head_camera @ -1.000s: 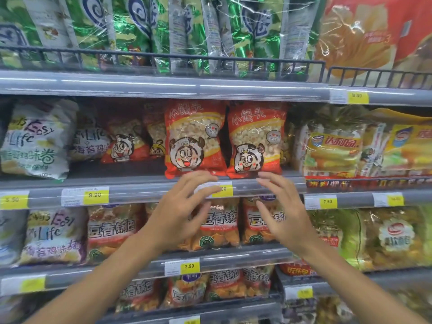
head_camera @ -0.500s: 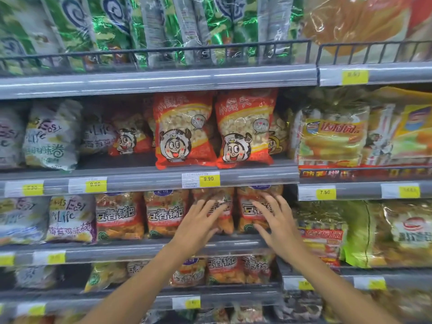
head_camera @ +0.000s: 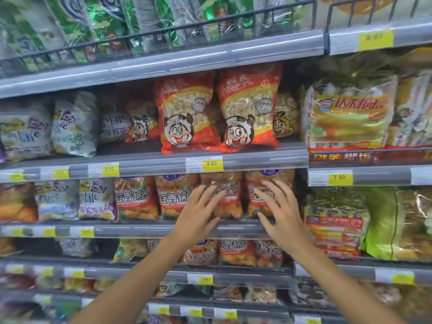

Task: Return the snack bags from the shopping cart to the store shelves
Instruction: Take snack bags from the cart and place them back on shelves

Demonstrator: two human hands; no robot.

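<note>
Two red snack bags with cartoon faces (head_camera: 187, 115) (head_camera: 249, 108) stand upright side by side on the shelf with the 9.90 tag (head_camera: 257, 160). Below them a row of orange-red snack bags (head_camera: 136, 197) fills the shelf underneath. My left hand (head_camera: 198, 216) and my right hand (head_camera: 279, 213) are stretched out in front of that lower row, fingers spread and straight, holding nothing. The fingertips lie over two of the orange bags (head_camera: 230, 195) (head_camera: 257, 195); whether they touch is unclear. No shopping cart is in view.
Green foil bags (head_camera: 105, 22) sit behind a wire rail on the top shelf. White and grey bags (head_camera: 74, 127) stand at the left, yellow multipacks (head_camera: 348, 113) at the right. More orange bags (head_camera: 233, 252) fill a lower shelf.
Both hands have dropped from the front of the 9.90 shelf, where the two red bags stand, down to the row of orange bags below. The view has tilted downward.
</note>
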